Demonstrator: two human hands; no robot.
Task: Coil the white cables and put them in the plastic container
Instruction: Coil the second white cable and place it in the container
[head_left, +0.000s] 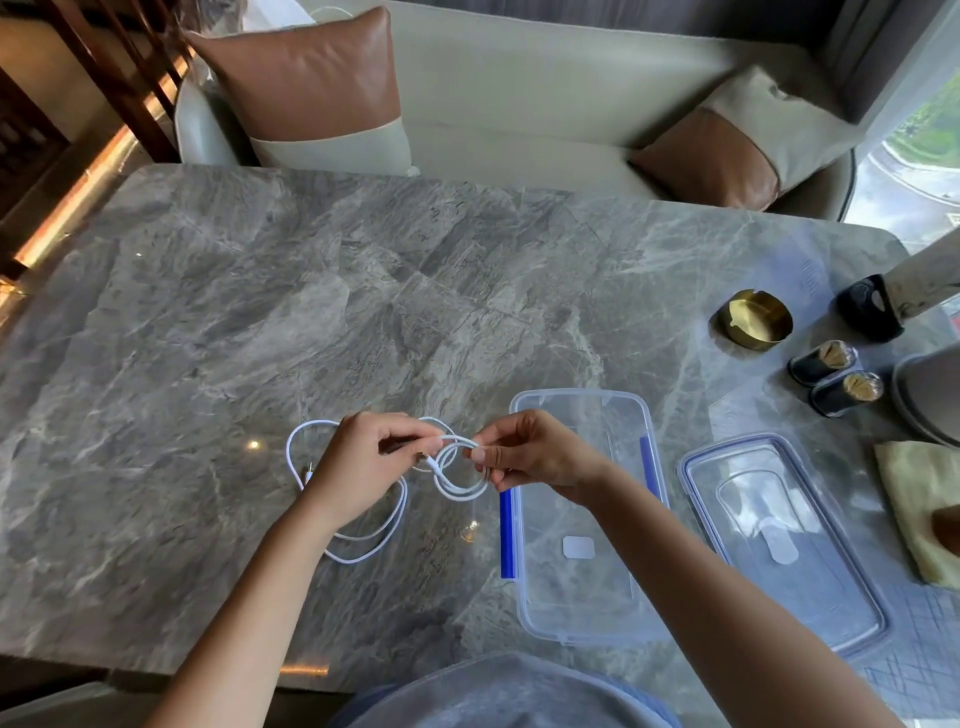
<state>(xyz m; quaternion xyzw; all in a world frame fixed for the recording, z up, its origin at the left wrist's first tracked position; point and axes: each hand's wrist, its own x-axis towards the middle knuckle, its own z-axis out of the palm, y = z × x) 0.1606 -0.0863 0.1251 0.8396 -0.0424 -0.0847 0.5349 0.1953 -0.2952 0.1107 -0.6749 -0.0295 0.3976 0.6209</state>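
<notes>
As left fingers (410, 434) and right fingers (485, 454) pinch it, cable (462, 498) coils.

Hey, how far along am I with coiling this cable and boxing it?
Done: container open, lid beside it. In hand: left hand and right hand pinch the cable, a few small loops formed. Left: the rest lies loose on the table; nothing is in the container yet.
</notes>
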